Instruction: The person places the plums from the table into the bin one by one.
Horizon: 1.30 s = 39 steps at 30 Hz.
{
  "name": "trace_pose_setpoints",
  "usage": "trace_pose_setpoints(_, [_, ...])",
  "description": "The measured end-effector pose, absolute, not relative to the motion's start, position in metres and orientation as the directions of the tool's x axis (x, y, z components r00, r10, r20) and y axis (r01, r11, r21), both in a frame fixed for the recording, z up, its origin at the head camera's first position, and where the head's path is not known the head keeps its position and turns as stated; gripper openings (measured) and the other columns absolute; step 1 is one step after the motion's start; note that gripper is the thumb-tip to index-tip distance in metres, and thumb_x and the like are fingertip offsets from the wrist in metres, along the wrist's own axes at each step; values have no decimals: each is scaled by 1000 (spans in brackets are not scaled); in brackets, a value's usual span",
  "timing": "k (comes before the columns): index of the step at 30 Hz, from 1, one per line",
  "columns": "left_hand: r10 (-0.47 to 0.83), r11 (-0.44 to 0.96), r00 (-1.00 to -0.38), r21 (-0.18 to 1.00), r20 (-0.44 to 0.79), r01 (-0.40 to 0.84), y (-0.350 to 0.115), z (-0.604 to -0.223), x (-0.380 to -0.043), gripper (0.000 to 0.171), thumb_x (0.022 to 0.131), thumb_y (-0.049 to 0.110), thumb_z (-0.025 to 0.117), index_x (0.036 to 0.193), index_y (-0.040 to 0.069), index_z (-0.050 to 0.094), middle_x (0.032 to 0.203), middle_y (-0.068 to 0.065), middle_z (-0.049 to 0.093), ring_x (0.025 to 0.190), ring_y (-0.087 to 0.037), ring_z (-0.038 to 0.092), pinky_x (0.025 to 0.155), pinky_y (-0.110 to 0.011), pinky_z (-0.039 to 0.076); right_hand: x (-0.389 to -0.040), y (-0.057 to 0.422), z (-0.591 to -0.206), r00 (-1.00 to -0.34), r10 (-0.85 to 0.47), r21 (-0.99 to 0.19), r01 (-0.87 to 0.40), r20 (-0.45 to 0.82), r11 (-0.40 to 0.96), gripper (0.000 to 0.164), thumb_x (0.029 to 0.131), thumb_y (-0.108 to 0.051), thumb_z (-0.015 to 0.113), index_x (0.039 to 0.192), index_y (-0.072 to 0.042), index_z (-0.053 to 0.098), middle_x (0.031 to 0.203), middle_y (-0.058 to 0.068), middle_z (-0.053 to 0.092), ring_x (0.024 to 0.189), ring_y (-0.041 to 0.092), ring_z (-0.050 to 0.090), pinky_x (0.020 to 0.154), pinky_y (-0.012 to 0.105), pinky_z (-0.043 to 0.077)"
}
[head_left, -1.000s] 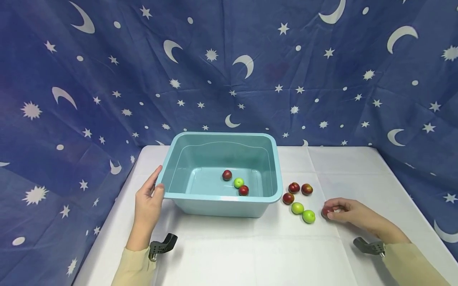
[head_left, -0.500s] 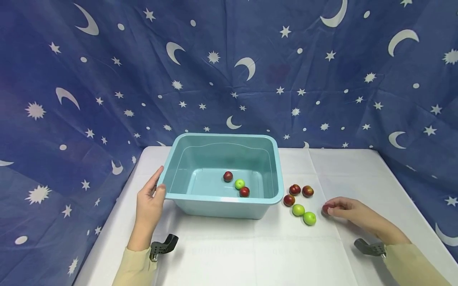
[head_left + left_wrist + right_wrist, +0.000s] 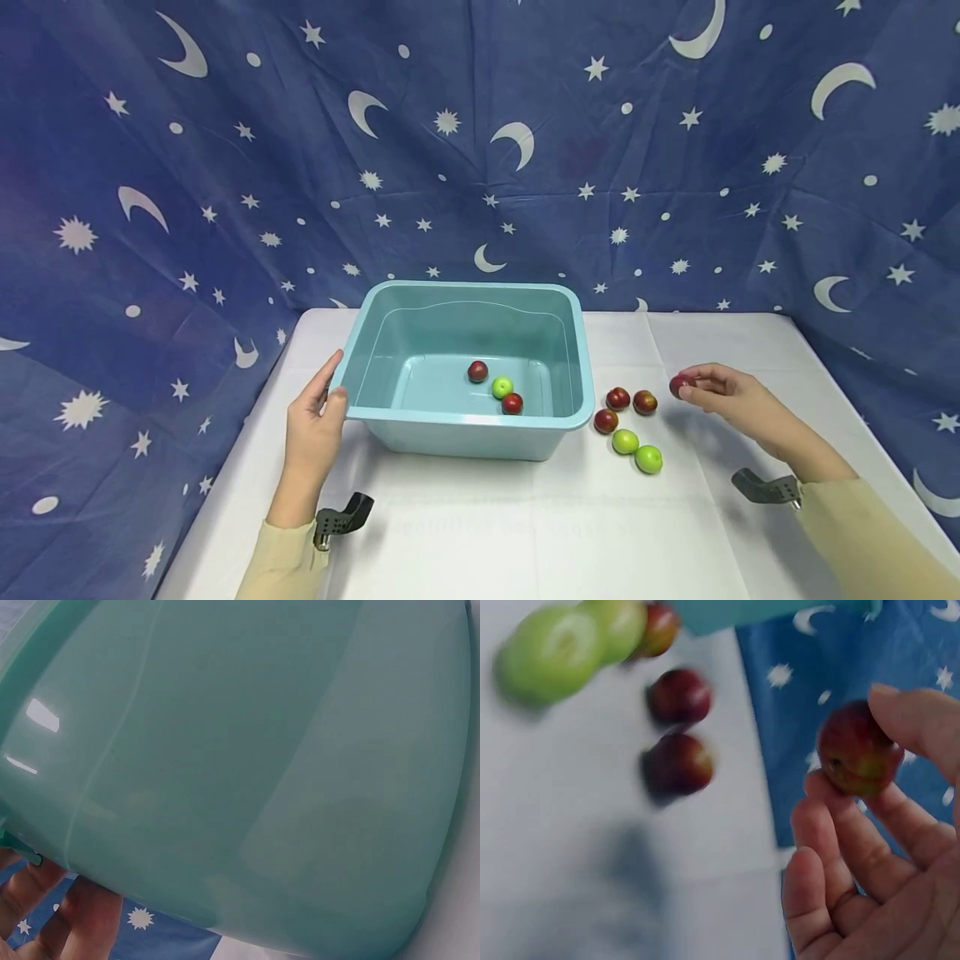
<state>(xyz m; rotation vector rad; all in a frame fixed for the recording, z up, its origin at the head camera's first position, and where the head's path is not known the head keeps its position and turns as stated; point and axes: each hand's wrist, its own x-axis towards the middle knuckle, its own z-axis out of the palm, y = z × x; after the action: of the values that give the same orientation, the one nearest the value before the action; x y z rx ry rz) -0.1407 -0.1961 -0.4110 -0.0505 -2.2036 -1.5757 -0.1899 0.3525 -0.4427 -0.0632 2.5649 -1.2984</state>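
Observation:
A light blue plastic basin (image 3: pixel 468 423) stands at the middle of the table. My left hand (image 3: pixel 315 425) holds its left rim, thumb at the front corner and fingers along the outer wall; part of these fingers (image 3: pixel 94 915) shows under the basin wall in the left wrist view. On the right, my right hand (image 3: pixel 727 398) pinches a dark red plum (image 3: pixel 859 748) between thumb and fingertips, raised above the cloth. Inside the basin lie two plums, one at the back (image 3: pixel 477 372) and one in front, with a small round green fruit (image 3: pixel 502 387) touching the front plum.
Right of the basin, three more plums (image 3: pixel 618 398) and two green fruits (image 3: pixel 648 459) lie close together on the white tablecloth (image 3: pixel 525 533). A blue curtain (image 3: pixel 465 167) with moons and stars hangs behind and beside the table.
My right hand has lifted the plum off the cloth and moved it up and away from me, towards the back of the table. The left hand keeps its hold on the basin.

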Motion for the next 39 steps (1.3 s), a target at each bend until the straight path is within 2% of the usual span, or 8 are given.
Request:
trace_pose_setpoints(3, [-218,355,-909,896,356,266,-196,-411,-140,48,91,-2,44,139,0,51,138,-15,52,125,-27,49,88,-13,42,-197,340,-423,-976,-147,-797,43,-163,602,59,91,-47,62,132,-5,49,119,14,61,105,23,57,82,27,49])
trace_pose_setpoints(7, [-219,359,-908,895,357,265,-196,-410,-139,48,91,-2,44,139,0,51,138,-15,52,125,-28,49,89,-13,41,-206,322,-398,-983,-149,-804,-2,-107,595,60,91,-47,62,133,-6,49,119,14,60,103,22,56,79,21,48])
trace_pose_setpoints(19, [-228,376,-906,891,356,255,-195,-410,-139,47,92,-1,45,139,2,52,136,-14,54,119,-24,53,84,-14,43,-225,272,-357,-978,-205,-852,-79,-34,518,54,88,-46,67,127,-11,54,116,8,63,104,21,58,86,29,48])
trace_pose_setpoints(22, [-232,396,-901,881,367,257,-195,-410,-139,47,92,0,45,138,4,53,134,-13,56,106,-18,55,75,-16,43,-229,260,-350,-974,-226,-871,-93,-22,483,51,87,-45,69,125,-13,56,115,6,64,104,20,59,88,31,48])
trace_pose_setpoints(27, [-239,430,-895,867,376,250,-193,-408,-137,46,92,1,46,137,5,55,130,-15,59,88,-13,51,63,-19,41,-237,241,-343,-966,-257,-880,-122,0,459,52,84,-46,71,123,-15,58,113,5,64,103,19,59,92,37,48])
trace_pose_setpoints(33, [-244,442,-894,863,377,244,-196,-414,-138,47,92,1,46,138,7,55,126,-14,60,84,-15,48,59,-20,39,-246,218,-333,-955,-294,-886,-166,35,434,50,84,-44,72,121,-14,59,112,6,64,102,21,59,93,38,47])
trace_pose_setpoints(39, [-258,457,-890,859,375,229,-208,-437,-150,49,93,3,48,139,18,56,130,-5,59,86,-14,47,61,-21,39,-255,195,-325,-947,-319,-894,-180,44,409,49,85,-43,72,122,-13,58,112,7,63,105,26,58,93,41,47])
